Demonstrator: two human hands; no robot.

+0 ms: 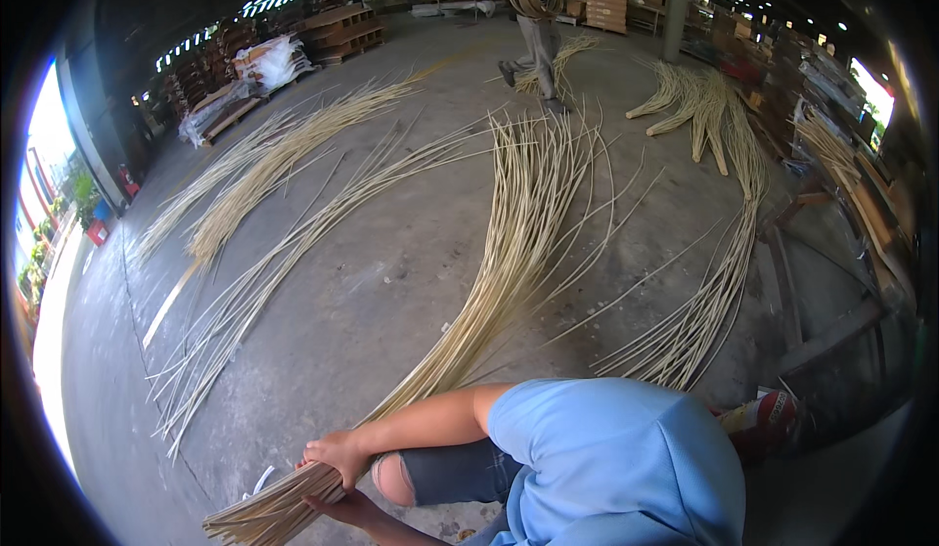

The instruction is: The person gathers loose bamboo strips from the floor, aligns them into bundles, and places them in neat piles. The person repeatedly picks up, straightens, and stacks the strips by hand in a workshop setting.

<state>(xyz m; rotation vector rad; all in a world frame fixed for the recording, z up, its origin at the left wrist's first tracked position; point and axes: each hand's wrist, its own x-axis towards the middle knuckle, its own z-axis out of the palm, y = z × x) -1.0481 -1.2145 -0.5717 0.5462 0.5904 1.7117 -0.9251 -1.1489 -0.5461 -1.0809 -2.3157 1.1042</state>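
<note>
A long, thick bundle of pale rattan canes [499, 253] curves over the concrete floor, its far ends fanned out and its near ends gathered at the lower left. My right hand [337, 455] is closed over the top of the bundle close to its near ends, thumb and fingers wrapped round it. Just below, my left hand [337, 509] grips the same bundle from its near side; the canes hide part of its fingers. My bent knee [393, 480], showing through torn jeans, is right beside the bundle.
Loose canes [264, 272] and another bundle [293, 145] lie to the left. More canes [724, 253] stretch along the right, by a dark frame [831, 336]. A person [536, 38] carrying coiled canes walks at the back. Stacked pallets [337, 33] and a post [677, 8] stand beyond.
</note>
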